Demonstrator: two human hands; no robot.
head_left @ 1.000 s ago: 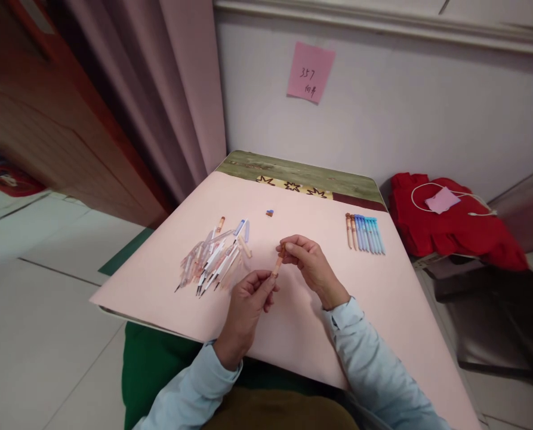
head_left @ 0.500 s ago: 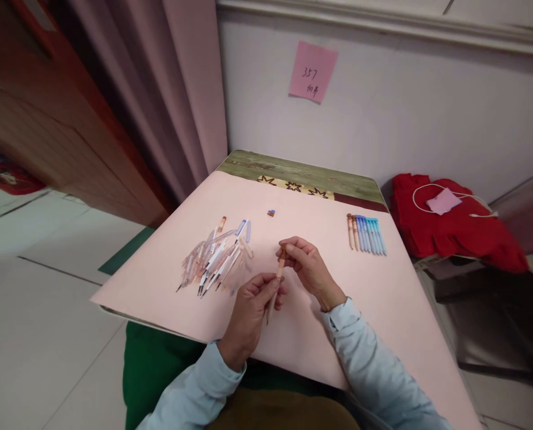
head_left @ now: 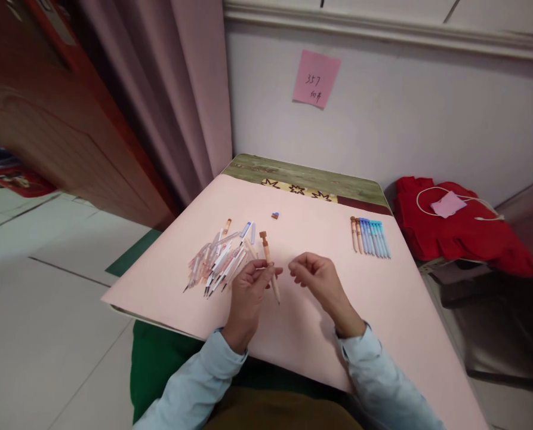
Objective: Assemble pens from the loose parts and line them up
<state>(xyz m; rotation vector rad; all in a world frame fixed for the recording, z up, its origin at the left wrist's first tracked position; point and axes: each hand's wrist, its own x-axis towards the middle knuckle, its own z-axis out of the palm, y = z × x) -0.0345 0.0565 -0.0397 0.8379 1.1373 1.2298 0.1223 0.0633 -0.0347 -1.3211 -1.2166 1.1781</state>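
My left hand (head_left: 247, 292) pinches an orange pen (head_left: 268, 263) above the pink sheet, its brown top pointing away from me and its tip toward me. My right hand (head_left: 316, 278) hovers just right of the pen with its fingers curled loosely and nothing visible in them. A loose pile of pen parts and refills (head_left: 219, 260) lies left of my left hand. A neat row of finished orange and blue pens (head_left: 370, 236) lies at the far right of the sheet.
The pink sheet (head_left: 302, 322) covers a small table (head_left: 306, 178) set against the wall. A tiny blue and brown piece (head_left: 274, 215) lies near the sheet's far edge. A red cloth (head_left: 458, 230) with a white cable sits to the right. A pink note (head_left: 316, 79) hangs on the wall.
My right hand has let go of the pen's top and moved slightly right. My left hand now holds the pen alone, swung so its top leans to the left.
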